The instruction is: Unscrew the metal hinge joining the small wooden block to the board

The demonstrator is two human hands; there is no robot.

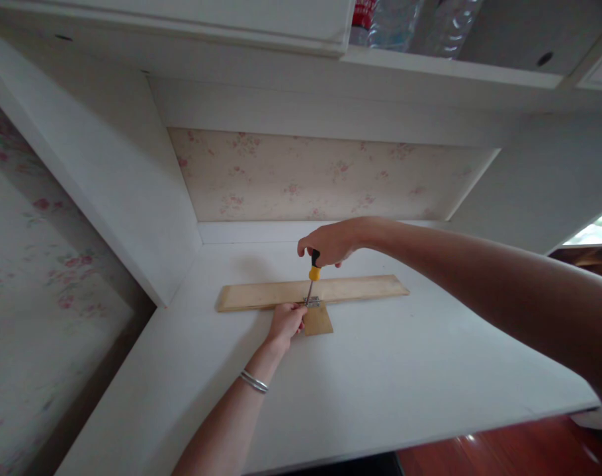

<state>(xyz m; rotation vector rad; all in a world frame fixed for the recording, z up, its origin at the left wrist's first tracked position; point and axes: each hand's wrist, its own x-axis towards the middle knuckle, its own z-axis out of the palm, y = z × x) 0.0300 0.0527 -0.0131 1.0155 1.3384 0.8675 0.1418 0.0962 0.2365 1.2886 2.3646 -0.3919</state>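
Observation:
My right hand [333,242] grips the handle of a yellow and black screwdriver [314,272] from above. The shaft points down to a small metal hinge [311,302]. That hinge lies where a long wooden board [261,294] meets a short wooden piece [319,322] in front of it. Close by the screwdriver tip, my left hand [286,322] has its fingers pinched together at the hinge's left side. Whatever sits between those fingertips is too small to make out. Two thin bangles circle my left wrist.
The boards lie on a white desk top [380,377] with its front edge at the bottom. A white side panel [102,165] stands at left. Overhead, a shelf [454,69] holds plastic bottles [393,23]. Floral wallpaper [305,175] covers the back.

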